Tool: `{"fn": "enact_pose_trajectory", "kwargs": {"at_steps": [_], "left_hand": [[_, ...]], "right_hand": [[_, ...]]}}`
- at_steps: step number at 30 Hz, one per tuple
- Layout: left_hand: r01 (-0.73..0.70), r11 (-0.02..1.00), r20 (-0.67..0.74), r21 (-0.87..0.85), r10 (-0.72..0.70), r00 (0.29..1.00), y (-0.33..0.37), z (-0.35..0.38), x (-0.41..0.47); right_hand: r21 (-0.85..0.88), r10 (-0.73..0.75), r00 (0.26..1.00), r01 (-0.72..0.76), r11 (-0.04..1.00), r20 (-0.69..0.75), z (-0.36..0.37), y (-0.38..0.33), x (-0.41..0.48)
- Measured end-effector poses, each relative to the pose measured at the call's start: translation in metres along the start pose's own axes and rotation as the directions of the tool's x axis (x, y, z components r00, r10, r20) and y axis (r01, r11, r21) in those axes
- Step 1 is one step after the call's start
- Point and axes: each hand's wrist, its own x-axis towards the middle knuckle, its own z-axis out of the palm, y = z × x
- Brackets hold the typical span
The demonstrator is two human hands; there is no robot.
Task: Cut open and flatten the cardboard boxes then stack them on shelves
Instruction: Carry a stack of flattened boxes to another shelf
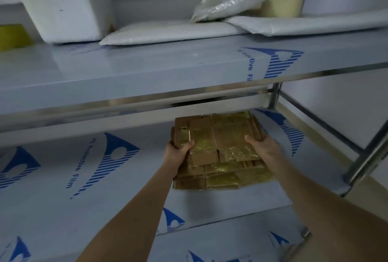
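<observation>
- The left hand (177, 152) and right hand (263, 146) grasp a stack of flattened brown cardboard boxes (218, 135) patched with shiny yellow tape, fingers clamped on its side edges and thumbs on top.
- The stack sits between the fingers, on the lower film-covered metal shelf (84, 177).
- Blue print left of the fingers reads "Protective Film".
- Above the fingers, the upper shelf (147, 68) carries a white foam box (63, 7) and white padded bags (168, 30).

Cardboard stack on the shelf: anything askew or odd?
Yes. The flattened cardboard stack is ragged: the top sheets, gripped by the left hand and right hand, sit further back than the lower sheets, whose front edges jut out.
</observation>
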Motion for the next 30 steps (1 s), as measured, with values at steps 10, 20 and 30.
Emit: {"fn": "enact_pose_trajectory", "kwargs": {"at_steps": [10, 20, 30], "left_hand": [[0.091, 0.986, -0.074, 0.138, -0.082, 0.994, 0.011, 0.049, 0.023], [0.141, 0.976, -0.042, 0.165, -0.136, 0.99, 0.005, 0.078, 0.024], [0.062, 0.992, 0.11, 0.109, -0.074, 0.991, 0.012, 0.063, 0.017]], "right_hand": [[-0.668, -0.171, 0.984, 0.097, 0.738, -0.046, 0.011, -0.009, 0.025], [-0.718, -0.288, 0.901, 0.432, 0.546, 0.324, 0.024, -0.008, 0.01], [-0.697, -0.242, 0.892, 0.45, 0.558, 0.382, 0.029, -0.007, 0.015]]}}
